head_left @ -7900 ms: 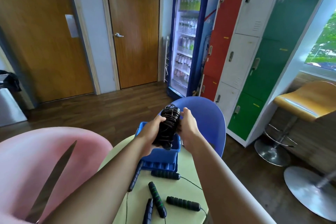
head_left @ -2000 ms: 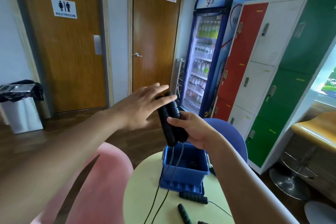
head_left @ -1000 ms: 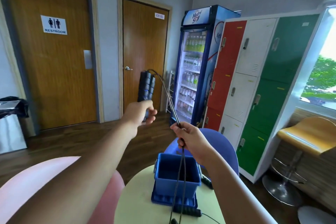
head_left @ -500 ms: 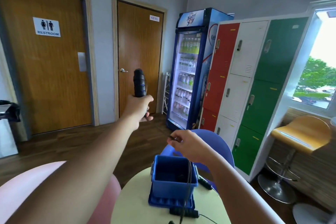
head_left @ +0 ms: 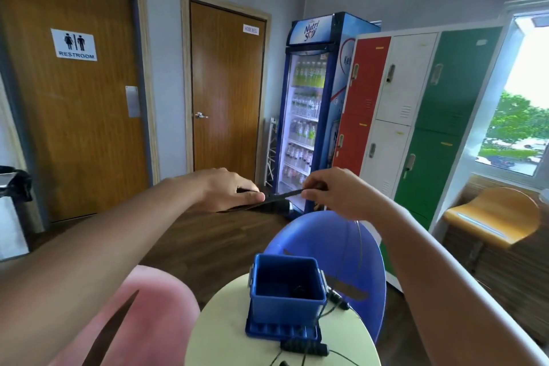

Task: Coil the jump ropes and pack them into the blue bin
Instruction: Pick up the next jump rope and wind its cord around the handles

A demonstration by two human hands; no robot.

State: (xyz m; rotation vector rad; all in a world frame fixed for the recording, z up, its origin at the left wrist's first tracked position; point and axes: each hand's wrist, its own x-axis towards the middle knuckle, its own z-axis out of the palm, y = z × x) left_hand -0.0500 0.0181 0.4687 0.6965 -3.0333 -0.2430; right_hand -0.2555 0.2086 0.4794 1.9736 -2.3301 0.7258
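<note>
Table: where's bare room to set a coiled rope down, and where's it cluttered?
Bare: the table strip left of the blue bin, toward the pink chair. The bin is mostly open, something dark at its bottom. Crowded: a rope handle in front of the bin, another handle at its right, where cord hangs from the right hand.

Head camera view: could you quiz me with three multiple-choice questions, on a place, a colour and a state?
1. Where does the blue bin stand? A) floor B) round table C) pink chair
2. What colour are the handles in the left hand? A) black B) red C) white
3. What is the right hand doing? A) lying flat B) hanging empty C) pinching the cord
Answers: 1 B, the pale table lies under it; 2 A, they look black beside the hand; 3 C, thumb and finger hold the thin cord.
</note>
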